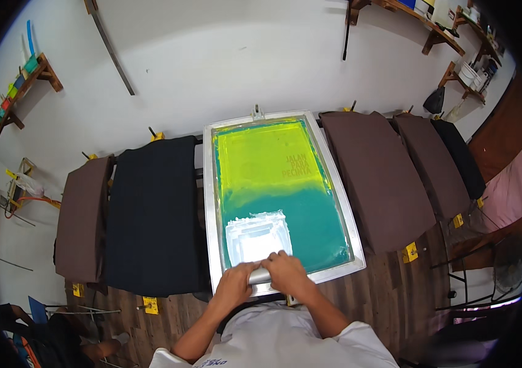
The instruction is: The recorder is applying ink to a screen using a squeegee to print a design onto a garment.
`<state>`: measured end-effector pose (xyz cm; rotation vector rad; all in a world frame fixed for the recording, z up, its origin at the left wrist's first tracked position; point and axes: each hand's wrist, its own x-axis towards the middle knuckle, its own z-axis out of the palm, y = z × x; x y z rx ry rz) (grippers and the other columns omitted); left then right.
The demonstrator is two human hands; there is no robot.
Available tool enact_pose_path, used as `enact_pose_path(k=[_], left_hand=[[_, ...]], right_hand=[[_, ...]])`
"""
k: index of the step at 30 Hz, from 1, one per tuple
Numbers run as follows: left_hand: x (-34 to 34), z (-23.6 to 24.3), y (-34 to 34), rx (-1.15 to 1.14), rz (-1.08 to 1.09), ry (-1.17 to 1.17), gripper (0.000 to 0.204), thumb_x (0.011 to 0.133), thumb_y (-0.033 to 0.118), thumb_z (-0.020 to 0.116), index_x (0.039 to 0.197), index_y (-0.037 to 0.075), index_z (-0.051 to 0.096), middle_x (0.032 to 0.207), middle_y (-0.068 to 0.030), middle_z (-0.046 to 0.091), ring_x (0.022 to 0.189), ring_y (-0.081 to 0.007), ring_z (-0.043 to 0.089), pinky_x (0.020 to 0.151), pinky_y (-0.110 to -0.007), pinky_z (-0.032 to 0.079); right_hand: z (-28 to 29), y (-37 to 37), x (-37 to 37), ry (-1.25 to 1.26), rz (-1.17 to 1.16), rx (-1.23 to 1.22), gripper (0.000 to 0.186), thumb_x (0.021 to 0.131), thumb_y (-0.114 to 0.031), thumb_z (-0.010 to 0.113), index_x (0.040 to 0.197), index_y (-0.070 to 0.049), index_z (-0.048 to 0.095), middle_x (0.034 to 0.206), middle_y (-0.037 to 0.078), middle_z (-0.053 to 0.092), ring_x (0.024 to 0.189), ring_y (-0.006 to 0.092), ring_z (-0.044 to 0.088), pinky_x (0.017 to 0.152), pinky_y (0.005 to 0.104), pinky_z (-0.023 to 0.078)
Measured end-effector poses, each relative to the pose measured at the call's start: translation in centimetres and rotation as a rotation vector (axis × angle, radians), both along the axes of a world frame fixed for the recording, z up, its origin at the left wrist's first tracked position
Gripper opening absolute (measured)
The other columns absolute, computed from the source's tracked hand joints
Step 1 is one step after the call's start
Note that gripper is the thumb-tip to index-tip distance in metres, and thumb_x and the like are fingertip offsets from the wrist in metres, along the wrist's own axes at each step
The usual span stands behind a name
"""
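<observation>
A screen-printing frame (212, 202) with a silver metal rim lies flat in front of me. Its mesh is yellow-green at the far part and teal (313, 227) at the near part, with small lettering at the upper right. White ink (255, 230) covers a patch at the near left of the mesh. Just at that patch's near edge, by the frame's front rim, is a squeegee with a grey handle (260, 276). My left hand (236, 283) is closed round its left side, and my right hand (287, 273) grips its right side. The squeegee's blade is hidden.
Shirt boards stand in a row either side: a black one (153, 214) and a brown one (83, 221) on the left, brown ones (377, 184) and a black one at right. Yellow clamps (410, 252) hold their ends. Wall shelves (28, 86) hang behind. A person's leg (104, 349) shows lower left.
</observation>
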<state>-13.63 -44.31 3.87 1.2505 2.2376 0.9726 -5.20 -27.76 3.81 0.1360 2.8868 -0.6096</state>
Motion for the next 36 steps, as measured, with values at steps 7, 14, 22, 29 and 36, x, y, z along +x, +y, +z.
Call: enact_pose_path(k=[7, 14, 22, 29, 36], left_hand=[[-6.0, -3.6, 4.2, 0.042, 0.090, 0.128, 0.050, 0.067, -0.013, 0.058, 0.115, 0.001, 0.066, 0.110, -0.0236, 0.066, 0.103, -0.0419, 0.062, 0.093, -0.046, 0.050], [1.7, -3.5, 0.2, -0.101, 0.061, 0.178, 0.072, 0.061, -0.011, 0.068, 0.130, 0.002, 0.056, 0.131, -0.0241, 0.055, 0.115, -0.0426, 0.056, 0.098, -0.048, 0.047], [-0.8, 0.4, 1.2, -0.064, -0.050, 0.065, 0.056, 0.063, -0.012, 0.060, 0.118, -0.005, 0.062, 0.113, -0.0256, 0.066, 0.105, -0.0417, 0.063, 0.096, -0.045, 0.049], [-3.5, -2.7, 2.8, 0.024, -0.008, 0.193, 0.060, 0.063, -0.018, 0.056, 0.121, -0.006, 0.059, 0.121, -0.0278, 0.061, 0.116, -0.0444, 0.057, 0.102, -0.045, 0.045], [1.6, -0.4, -0.4, -0.157, -0.020, 0.036, 0.066, 0.064, -0.016, 0.058, 0.128, -0.002, 0.058, 0.127, -0.0275, 0.059, 0.116, -0.0443, 0.057, 0.102, -0.046, 0.046]], right_hand=[[-2.4, 3.5, -5.9, 0.150, -0.084, 0.044, 0.033, 0.071, 0.000, 0.066, 0.103, -0.008, 0.069, 0.102, 0.015, 0.066, 0.097, 0.0349, 0.063, 0.077, 0.0457, 0.056], [-4.8, 0.0, 1.1, 0.254, -0.079, -0.072, 0.044, 0.068, 0.000, 0.068, 0.111, -0.005, 0.063, 0.112, 0.013, 0.057, 0.108, 0.0330, 0.055, 0.077, 0.0438, 0.052], [-1.1, 0.2, -0.2, 0.106, -0.050, 0.035, 0.038, 0.071, -0.006, 0.070, 0.108, -0.010, 0.067, 0.103, 0.009, 0.064, 0.099, 0.0294, 0.060, 0.078, 0.0447, 0.050], [-4.4, 1.1, -3.2, 0.289, -0.112, 0.074, 0.032, 0.076, -0.007, 0.066, 0.108, -0.007, 0.067, 0.108, 0.013, 0.063, 0.104, 0.0306, 0.059, 0.075, 0.0442, 0.050], [-2.7, -1.6, 2.1, 0.183, -0.051, 0.022, 0.037, 0.074, -0.005, 0.067, 0.111, -0.004, 0.064, 0.110, 0.015, 0.059, 0.108, 0.0302, 0.055, 0.076, 0.0421, 0.050]])
